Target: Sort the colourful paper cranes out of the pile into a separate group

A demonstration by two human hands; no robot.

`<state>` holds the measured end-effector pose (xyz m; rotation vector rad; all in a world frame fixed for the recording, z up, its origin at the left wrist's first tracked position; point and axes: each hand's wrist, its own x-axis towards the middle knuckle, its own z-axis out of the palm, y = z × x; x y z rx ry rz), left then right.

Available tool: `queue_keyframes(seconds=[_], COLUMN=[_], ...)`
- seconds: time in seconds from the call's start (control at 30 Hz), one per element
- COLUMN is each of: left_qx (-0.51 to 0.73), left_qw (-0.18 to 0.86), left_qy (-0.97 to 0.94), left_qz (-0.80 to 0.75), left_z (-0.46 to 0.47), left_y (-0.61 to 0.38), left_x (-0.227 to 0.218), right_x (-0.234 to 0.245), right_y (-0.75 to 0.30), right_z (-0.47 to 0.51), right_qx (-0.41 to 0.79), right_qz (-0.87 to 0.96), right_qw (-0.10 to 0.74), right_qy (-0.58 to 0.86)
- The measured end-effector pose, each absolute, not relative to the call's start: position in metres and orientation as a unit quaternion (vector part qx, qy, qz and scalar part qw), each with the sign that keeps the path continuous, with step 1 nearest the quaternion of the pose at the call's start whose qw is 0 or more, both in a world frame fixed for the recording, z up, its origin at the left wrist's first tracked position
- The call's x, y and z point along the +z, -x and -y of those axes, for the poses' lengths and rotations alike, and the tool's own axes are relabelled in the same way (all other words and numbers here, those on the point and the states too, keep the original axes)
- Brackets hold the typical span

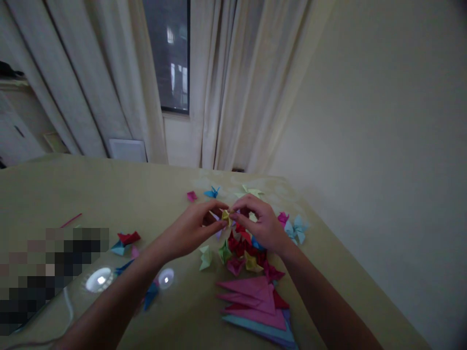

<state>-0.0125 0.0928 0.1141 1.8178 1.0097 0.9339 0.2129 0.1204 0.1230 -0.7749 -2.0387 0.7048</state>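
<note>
My left hand point(195, 227) and my right hand point(260, 224) meet over the middle of the table point(91, 194), fingers pinched on a small yellow folded paper piece point(226, 215) held between them. Just below the hands lies a cluster of folded paper flowers point(242, 253) in red, pink, yellow and green. A stack of folded paper triangles point(259, 306), pink on top and blue beneath, sits nearer to me.
More folded paper pieces are scattered about: blue point(211, 193) and pink point(191, 196) ones beyond the hands, light blue ones point(297, 229) at the right, red and blue ones point(126, 241) at the left. Curtains point(237, 82) and a window point(171, 53) stand behind the table.
</note>
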Motion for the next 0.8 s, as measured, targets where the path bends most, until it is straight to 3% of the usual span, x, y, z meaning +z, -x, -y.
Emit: queue_keyframes(seconds=[0.2, 0.33, 0.57, 0.7, 0.8], left_qx=[0.212, 0.069, 0.157, 0.147, 0.055], left_qw=[0.391, 0.336, 0.351, 0.238, 0.1], left_qy=[-0.769, -0.785, -0.784, -0.772, -0.724], left_qz=[-0.46, -0.515, -0.487, -0.571, -0.68], left_z=[-0.095, -0.101, -0.117, -0.126, -0.123], left_y=[0.033, 0.048, 0.026, 0.077, 0.141], left_x=[0.105, 0.083, 0.056, 0.069, 0.082], right_x=[0.109, 0.102, 0.071, 0.048, 0.04], right_y=[-0.244, -0.245, -0.21, -0.2, -0.199], right_z=[-0.103, -0.085, -0.053, -0.057, -0.063], right_qx=[0.264, 0.297, 0.222, 0.139, 0.109], right_qz=[0.816, 0.834, 0.902, 0.914, 0.909], right_qw=[0.362, 0.269, 0.131, 0.079, 0.05], right_qy=[0.365, 0.38, 0.345, 0.374, 0.399])
